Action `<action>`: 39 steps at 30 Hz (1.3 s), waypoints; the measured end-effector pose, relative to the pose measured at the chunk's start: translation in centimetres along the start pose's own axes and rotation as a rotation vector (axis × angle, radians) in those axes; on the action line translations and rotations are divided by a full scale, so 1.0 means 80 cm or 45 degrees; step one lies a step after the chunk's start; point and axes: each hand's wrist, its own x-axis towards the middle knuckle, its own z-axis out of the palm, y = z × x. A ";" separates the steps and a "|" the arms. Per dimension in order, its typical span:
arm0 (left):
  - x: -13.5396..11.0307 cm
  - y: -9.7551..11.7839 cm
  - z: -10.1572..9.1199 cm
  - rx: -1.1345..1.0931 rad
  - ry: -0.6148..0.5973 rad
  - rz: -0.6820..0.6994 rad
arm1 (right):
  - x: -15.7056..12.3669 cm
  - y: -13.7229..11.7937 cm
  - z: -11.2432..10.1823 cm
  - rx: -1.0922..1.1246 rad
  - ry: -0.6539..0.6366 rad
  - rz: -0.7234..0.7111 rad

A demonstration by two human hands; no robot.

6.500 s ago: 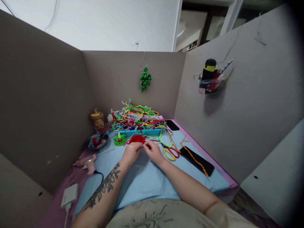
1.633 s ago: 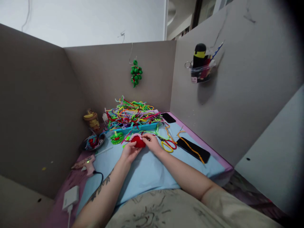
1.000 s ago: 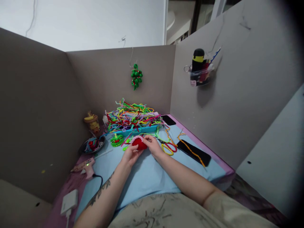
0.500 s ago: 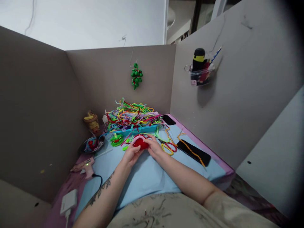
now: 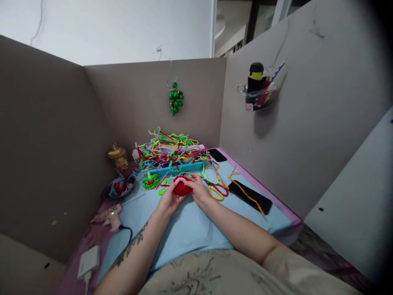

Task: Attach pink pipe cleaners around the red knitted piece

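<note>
A small red fuzzy craft piece (image 5: 180, 187) with a pale pink trim along its top sits between both hands above the light blue mat (image 5: 190, 229). My left hand (image 5: 168, 199) cups it from below and the left, fingers curled against it. My right hand (image 5: 198, 189) pinches its upper right edge with closed fingers. Behind the hands lies a heap of coloured pipe cleaners (image 5: 170, 149) on a teal tray (image 5: 181, 167). A small green fuzzy figure (image 5: 150, 180) rests just left of the hands.
A pink glue gun (image 5: 111, 212) with a black cord and a white charger (image 5: 88, 262) lie at the left. A dark dish (image 5: 119, 187), yellow and red scissors (image 5: 218, 191), two black phones (image 5: 250, 196) (image 5: 217, 155). Grey cardboard walls surround the surface; a green ornament (image 5: 176, 97) hangs behind.
The red piece has been lifted off the mat and turned in my hands since the earliest frame. Over the last second my hands shifted only slightly on it.
</note>
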 end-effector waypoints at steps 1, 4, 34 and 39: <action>0.001 -0.001 0.000 -0.008 0.012 0.003 | 0.000 0.001 0.000 -0.006 0.002 -0.002; 0.003 0.000 -0.001 -0.020 0.034 -0.020 | 0.001 0.003 -0.001 -0.034 0.022 -0.012; -0.008 0.021 -0.004 0.461 0.015 0.032 | -0.005 -0.027 0.001 0.232 -0.297 -0.034; -0.005 0.015 -0.003 0.359 0.024 0.098 | -0.007 -0.019 0.003 0.247 -0.392 0.181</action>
